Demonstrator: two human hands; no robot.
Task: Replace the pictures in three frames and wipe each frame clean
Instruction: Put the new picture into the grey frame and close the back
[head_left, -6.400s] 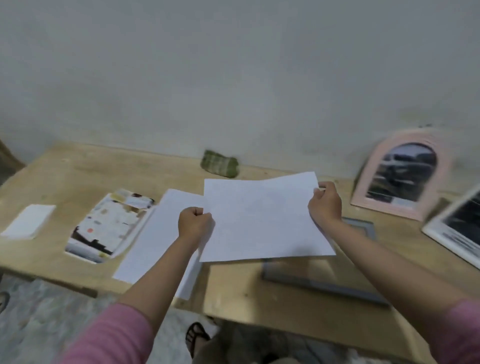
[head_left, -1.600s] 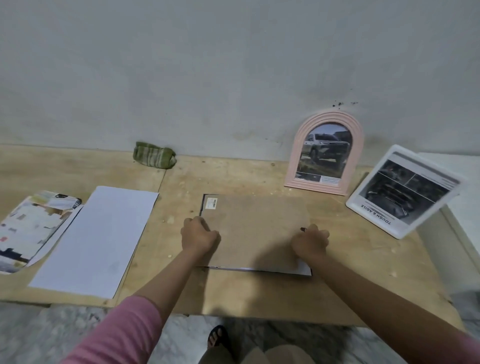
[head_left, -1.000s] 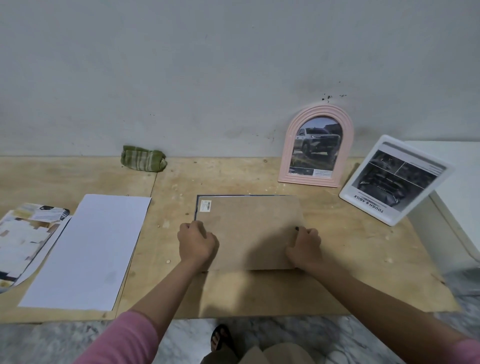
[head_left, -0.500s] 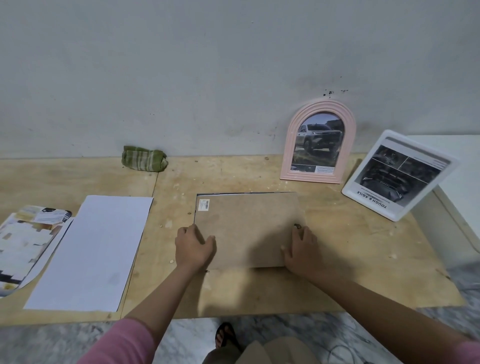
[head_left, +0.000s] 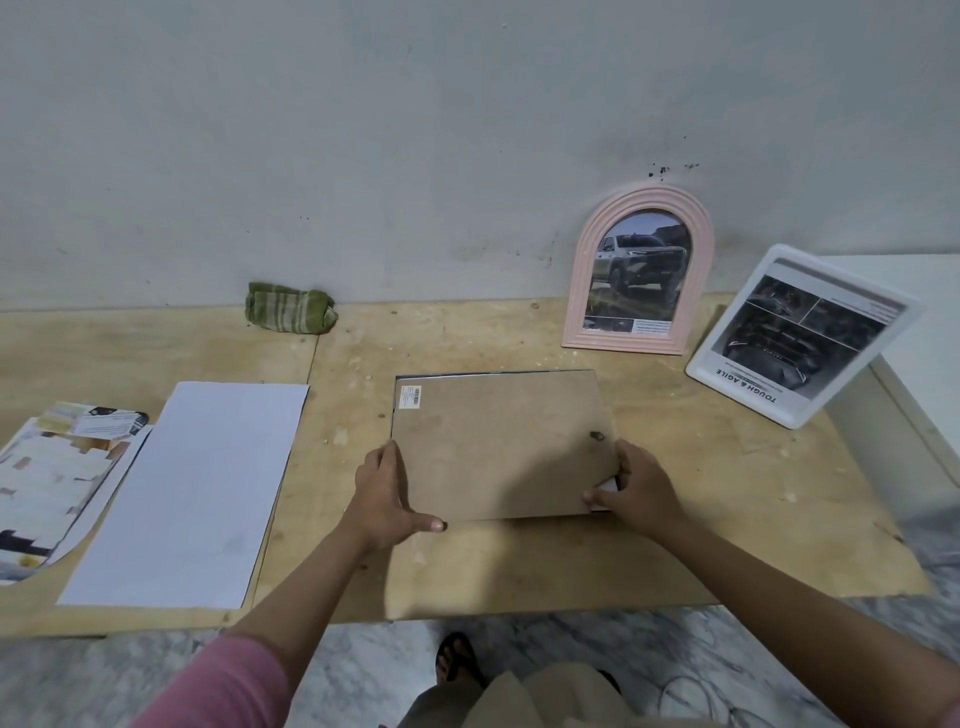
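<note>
Where the pale plywood tabletop (head_left: 519, 561) meets a grey plaster wall (head_left: 363, 130), everything for the job lies spread out, the wood grainy and flecked with small chips. A plain white sheet (head_left: 187, 493), smooth and rectangular, lies flat at the left, well apart from the hands. The face-down frame (head_left: 498, 441) sits in the middle with its brown fibreboard backing up, matte and slightly mottled, a thin dark rim showing along its far and left edges and a small barcode sticker at the far left corner. The left hand (head_left: 384, 499) rests against the frame's near left edge, fingers laid along the side and thumb stretched along the near edge, a loose, mostly straight grip. The right hand (head_left: 634, 483) curls at the near right corner, its fingertips pinching a bit of white there; a small dark turn clip lies on the backing just beside it. At the far left edge a printed picture (head_left: 52, 483) with a rounded end lies partly under the sheet. A white rectangular frame (head_left: 800, 338) with a dark car print leans tilted at the right, and beside it a pink arched frame (head_left: 639, 270), ribbed, stands against the wall with a truck picture inside. A crumpled green striped cloth (head_left: 288, 307) lies by the wall, well apart from both hands.
</note>
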